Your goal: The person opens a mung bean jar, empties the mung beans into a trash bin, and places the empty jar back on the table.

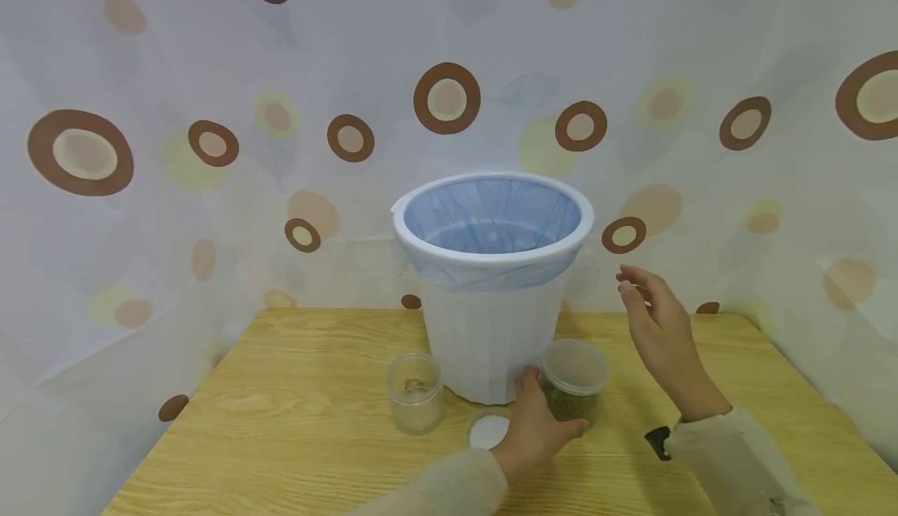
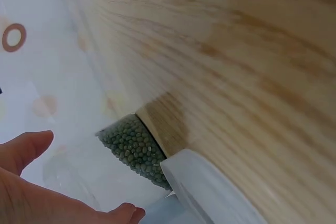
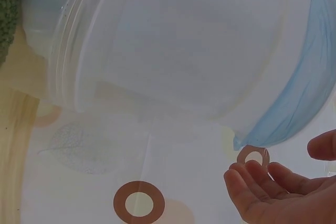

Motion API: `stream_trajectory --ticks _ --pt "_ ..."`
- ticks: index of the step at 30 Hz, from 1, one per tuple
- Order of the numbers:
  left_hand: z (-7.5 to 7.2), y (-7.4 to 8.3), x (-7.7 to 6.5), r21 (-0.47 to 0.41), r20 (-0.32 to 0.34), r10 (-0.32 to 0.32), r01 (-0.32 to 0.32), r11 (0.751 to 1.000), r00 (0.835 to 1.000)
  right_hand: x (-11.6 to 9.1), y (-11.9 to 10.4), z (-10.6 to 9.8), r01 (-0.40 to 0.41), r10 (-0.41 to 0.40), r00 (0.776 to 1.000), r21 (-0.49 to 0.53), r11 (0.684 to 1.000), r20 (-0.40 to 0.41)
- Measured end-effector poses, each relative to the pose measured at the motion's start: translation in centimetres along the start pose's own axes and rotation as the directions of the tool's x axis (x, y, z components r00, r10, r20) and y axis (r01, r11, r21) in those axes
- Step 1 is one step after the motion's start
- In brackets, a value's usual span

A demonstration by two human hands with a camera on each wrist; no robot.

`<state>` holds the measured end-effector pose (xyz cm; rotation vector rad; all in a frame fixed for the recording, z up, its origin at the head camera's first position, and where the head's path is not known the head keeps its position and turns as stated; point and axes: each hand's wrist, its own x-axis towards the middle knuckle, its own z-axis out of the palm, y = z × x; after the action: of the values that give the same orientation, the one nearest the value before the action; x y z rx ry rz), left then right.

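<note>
In the head view my left hand is spread beside a clear jar of green beans. The left wrist view shows the thumb apart from the jar; whether the other fingers touch it I cannot tell. The green beans lie in the lower part of the jar. My right hand hangs in the air at the right of the bin, fingers loosely bent and holding nothing. The right wrist view shows that same hand near the blue-lined rim.
A white bin with a blue bag stands behind the jars on the wooden table. A clear jar with some brownish contents is at its left. Next to my left wrist is a small container with white contents.
</note>
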<state>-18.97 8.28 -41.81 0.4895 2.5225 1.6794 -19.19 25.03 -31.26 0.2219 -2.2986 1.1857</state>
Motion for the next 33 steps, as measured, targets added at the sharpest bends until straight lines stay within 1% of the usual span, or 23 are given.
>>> stream_trajectory --ticks 7,15,18,25,29,33 --pt "0.2 0.1 0.1 0.005 0.006 -0.002 0.002 1.000 1.000 -0.2 0.2 0.0 0.002 -0.002 1.000 0.000 1.000 0.005" --pt "0.3 0.4 0.0 0.058 0.003 0.013 -0.014 0.998 1.000 -0.3 0.3 0.2 0.008 -0.008 1.000 -0.009 1.000 0.004" --pt "0.5 0.5 0.2 0.064 0.010 0.001 -0.002 0.998 1.000 -0.3 0.3 0.2 0.010 -0.010 1.000 0.002 1.000 0.003" --pt "1.1 0.3 0.8 0.045 0.019 -0.021 0.020 0.999 1.000 -0.5 0.5 0.3 0.007 -0.007 1.000 -0.002 1.000 0.009" --pt "1.2 0.3 1.2 0.075 0.009 -0.008 0.008 0.997 1.000 -0.5 0.6 0.4 0.009 -0.009 1.000 -0.001 1.000 0.007" --pt "1.2 0.5 1.3 0.149 0.003 -0.012 0.012 0.989 1.000 -0.6 0.8 0.4 0.011 -0.011 1.000 -0.003 1.000 0.009"
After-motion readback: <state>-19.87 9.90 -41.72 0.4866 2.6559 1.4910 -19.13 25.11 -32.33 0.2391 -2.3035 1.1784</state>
